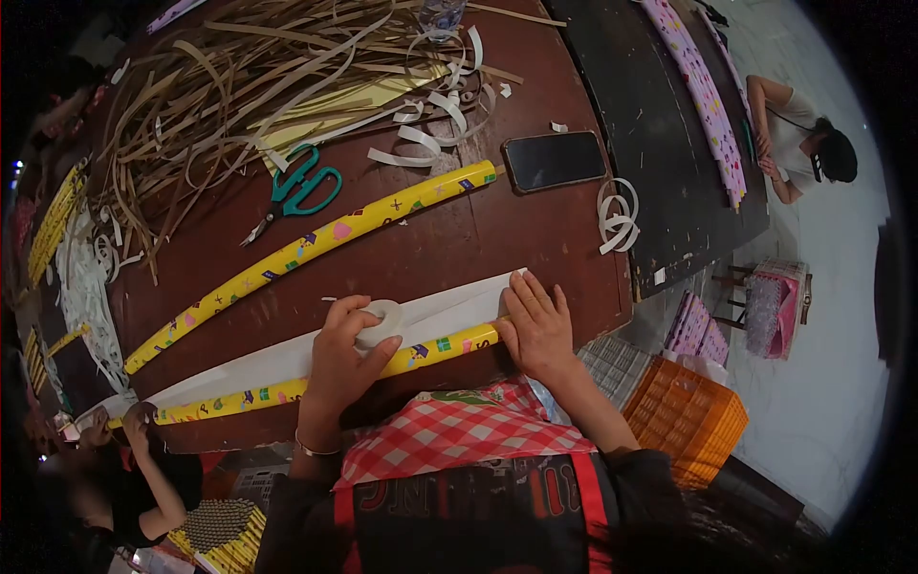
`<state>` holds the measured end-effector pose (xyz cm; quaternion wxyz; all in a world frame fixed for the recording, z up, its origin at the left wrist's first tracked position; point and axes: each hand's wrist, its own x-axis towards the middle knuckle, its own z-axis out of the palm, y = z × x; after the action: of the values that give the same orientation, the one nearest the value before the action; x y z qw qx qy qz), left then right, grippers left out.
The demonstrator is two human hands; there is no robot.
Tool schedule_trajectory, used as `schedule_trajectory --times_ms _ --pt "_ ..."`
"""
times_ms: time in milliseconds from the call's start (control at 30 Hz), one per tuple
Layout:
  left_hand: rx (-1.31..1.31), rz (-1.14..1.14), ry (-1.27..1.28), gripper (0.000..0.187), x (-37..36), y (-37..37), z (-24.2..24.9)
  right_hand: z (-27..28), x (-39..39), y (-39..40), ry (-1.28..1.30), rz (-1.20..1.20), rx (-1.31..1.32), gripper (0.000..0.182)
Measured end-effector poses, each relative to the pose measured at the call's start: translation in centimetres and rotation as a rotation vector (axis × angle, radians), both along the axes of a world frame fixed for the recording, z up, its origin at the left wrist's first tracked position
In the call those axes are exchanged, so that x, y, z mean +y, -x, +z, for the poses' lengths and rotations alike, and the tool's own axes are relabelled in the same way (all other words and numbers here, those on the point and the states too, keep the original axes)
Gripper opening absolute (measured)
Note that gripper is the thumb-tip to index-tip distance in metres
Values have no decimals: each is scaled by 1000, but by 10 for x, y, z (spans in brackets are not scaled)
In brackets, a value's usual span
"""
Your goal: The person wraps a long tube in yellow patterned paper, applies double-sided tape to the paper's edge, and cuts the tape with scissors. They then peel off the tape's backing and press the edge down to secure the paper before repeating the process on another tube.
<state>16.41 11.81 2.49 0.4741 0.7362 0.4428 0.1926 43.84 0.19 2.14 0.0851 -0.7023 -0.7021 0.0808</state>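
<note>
In front of me lies a long roll of yellow patterned wrapping paper (435, 352), partly unrolled, with its white underside (239, 368) showing along the far side. My left hand (342, 354) grips a roll of white tape (381, 320) over the paper. My right hand (537, 325) lies flat at the paper's right end, fingers stretched out on the white edge and thumb by the yellow roll. A second yellow roll (325, 237) lies beyond, apart from my hands. Teal-handled scissors (292, 196) rest behind it.
A phone (555, 160), curled white strips (619, 218) and a heap of brown strips (220, 105) lie on the dark red table (459, 215). A co-worker's hands (134, 421) touch the roll's left end. Another person (798, 139) stands across, right. Orange crates (688, 416) stand on the floor.
</note>
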Motion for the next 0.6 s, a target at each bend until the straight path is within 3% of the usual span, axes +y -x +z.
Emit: schedule_trajectory --times_ms 600 --pt "-56 189 -20 30 -7 22 -12 1 0 0 33 -4 3 44"
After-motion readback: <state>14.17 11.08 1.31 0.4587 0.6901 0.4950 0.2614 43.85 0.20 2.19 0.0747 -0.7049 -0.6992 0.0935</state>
